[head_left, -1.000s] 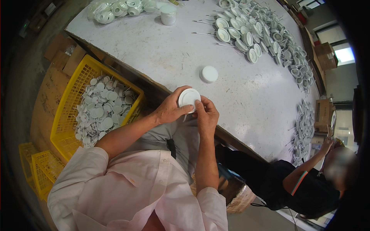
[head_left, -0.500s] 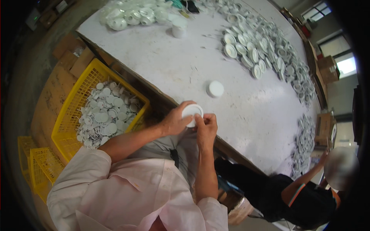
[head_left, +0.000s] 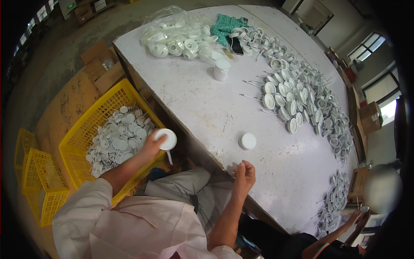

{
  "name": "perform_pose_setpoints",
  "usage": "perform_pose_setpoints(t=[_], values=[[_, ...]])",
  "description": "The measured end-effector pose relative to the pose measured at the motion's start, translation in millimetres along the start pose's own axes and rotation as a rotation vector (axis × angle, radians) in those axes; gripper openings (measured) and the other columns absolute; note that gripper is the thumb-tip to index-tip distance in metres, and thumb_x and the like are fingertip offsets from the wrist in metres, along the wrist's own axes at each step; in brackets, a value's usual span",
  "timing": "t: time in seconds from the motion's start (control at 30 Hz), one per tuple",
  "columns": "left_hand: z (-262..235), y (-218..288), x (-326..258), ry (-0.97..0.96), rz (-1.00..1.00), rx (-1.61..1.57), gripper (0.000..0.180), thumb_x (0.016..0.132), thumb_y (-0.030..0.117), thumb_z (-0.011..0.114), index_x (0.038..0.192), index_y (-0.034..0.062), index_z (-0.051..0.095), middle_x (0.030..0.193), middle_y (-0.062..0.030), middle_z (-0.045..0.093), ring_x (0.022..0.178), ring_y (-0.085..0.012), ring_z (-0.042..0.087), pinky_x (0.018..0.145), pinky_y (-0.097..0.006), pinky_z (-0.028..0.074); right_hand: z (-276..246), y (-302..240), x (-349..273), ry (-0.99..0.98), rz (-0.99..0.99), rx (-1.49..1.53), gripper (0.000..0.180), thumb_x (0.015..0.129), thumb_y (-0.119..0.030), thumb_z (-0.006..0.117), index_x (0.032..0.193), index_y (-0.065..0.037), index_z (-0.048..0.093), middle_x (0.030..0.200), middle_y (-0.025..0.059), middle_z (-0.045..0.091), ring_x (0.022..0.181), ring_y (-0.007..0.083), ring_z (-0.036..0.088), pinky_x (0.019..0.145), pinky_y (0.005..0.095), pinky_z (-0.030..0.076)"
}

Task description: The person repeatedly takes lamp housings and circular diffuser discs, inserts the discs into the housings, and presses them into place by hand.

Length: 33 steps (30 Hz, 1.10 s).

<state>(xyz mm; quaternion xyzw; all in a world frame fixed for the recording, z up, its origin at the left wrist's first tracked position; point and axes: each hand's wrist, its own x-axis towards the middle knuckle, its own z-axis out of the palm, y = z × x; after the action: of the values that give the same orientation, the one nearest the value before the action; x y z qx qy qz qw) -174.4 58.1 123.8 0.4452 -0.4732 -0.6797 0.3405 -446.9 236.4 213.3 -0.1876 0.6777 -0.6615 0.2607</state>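
Note:
My left hand [head_left: 151, 146] is closed on a white round cup-like part [head_left: 168, 139], with a short pale tail hanging below it. It is beside the near right rim of a yellow plastic basket [head_left: 71, 149], in which lie many white discs [head_left: 123, 134] with thin wires. Over the table's near edge is my right hand [head_left: 244, 175], its fingers curled and pinched together; whether anything small is between them is hidden. Just beyond it on the table sits a single white round part [head_left: 247, 141].
The white table [head_left: 202, 112] carries a heap of wired round parts [head_left: 297, 95], bagged white cups [head_left: 181, 43], a white cylinder [head_left: 221, 70] and a green cloth [head_left: 226, 26]. A second heap [head_left: 334, 200] lies near a co-worker [head_left: 327, 246] at right. Smaller yellow baskets [head_left: 45, 185] stand at left.
Both hands were together on the white round part. The left hand has carried it leftward to the basket; the right has let go and moved right. The view has shifted.

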Motion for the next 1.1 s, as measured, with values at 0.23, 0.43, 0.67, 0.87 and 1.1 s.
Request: perform_pose_setpoints(t=[0.23, 0.43, 0.67, 0.87, 1.1], values=[[-186.5, -115.6, 35.4, 0.239, -0.423, 0.161, 0.053, 0.082, -0.003, 0.051, 0.132, 0.0071, 0.036, 0.123, -0.0141, 0.046, 0.108, -0.0306, 0.053, 0.074, -0.042, 0.057, -30.9, 7.2, 17.4, 0.146, 0.0, -0.032, 0.016, 0.089, -0.014, 0.06, 0.098, -0.002, 0.058, 0.075, 0.0024, 0.058, 0.062, 0.0073, 0.054, 0.054, 0.0198, 0.043], [-282.9, -183.4, 12.4, 0.527, -0.588, 0.453, 0.067, 0.077, -0.003, 0.047, 0.14, 0.0119, 0.029, 0.121, -0.0135, 0.051, 0.105, -0.0295, 0.056, 0.077, -0.044, 0.054, -45.6, 8.4, 18.7, 0.217, -0.028, -0.11, 0.018, 0.089, -0.016, 0.059, 0.1, -0.001, 0.059, 0.078, 0.0023, 0.059, 0.063, 0.0081, 0.055, 0.053, 0.0211, 0.044], [-280.3, -225.8, 8.1, 0.248, -0.167, 0.931, 0.032, 0.08, 0.009, 0.057, 0.112, 0.0016, 0.059, 0.099, -0.0214, 0.066, 0.095, -0.031, 0.064, 0.082, -0.033, 0.049, -66.1, 18.6, 31.4, 0.371, -0.126, -0.368, 0.021, 0.086, -0.02, 0.064, 0.091, 0.0, 0.062, 0.072, 0.0031, 0.058, 0.062, 0.0105, 0.055, 0.056, 0.0238, 0.046], [-138.4, -158.0, 3.6, 0.049, -0.03, 0.726, 0.023, 0.083, 0.007, 0.058, 0.104, -0.0002, 0.064, 0.091, -0.0134, 0.068, 0.085, -0.0198, 0.066, 0.076, -0.03, 0.05, -97.8, -8.0, 66.5, 0.703, 0.007, -0.911, 0.04, 0.073, -0.038, 0.073, 0.089, -0.002, 0.064, 0.076, 0.0094, 0.061, 0.073, 0.0231, 0.06, 0.069, 0.0353, 0.048], [-28.4, -69.2, -8.9, -0.123, 0.049, 0.527, 0.022, 0.088, 0.005, 0.053, 0.106, -0.004, 0.06, 0.095, -0.0113, 0.069, 0.087, -0.016, 0.066, 0.077, -0.027, 0.05, -96.4, -14.6, 102.9, 0.742, 0.153, -0.978, 0.073, 0.066, -0.048, 0.074, 0.117, 0.0, 0.055, 0.118, 0.0213, 0.053, 0.105, 0.0347, 0.056, 0.089, 0.0435, 0.046]])
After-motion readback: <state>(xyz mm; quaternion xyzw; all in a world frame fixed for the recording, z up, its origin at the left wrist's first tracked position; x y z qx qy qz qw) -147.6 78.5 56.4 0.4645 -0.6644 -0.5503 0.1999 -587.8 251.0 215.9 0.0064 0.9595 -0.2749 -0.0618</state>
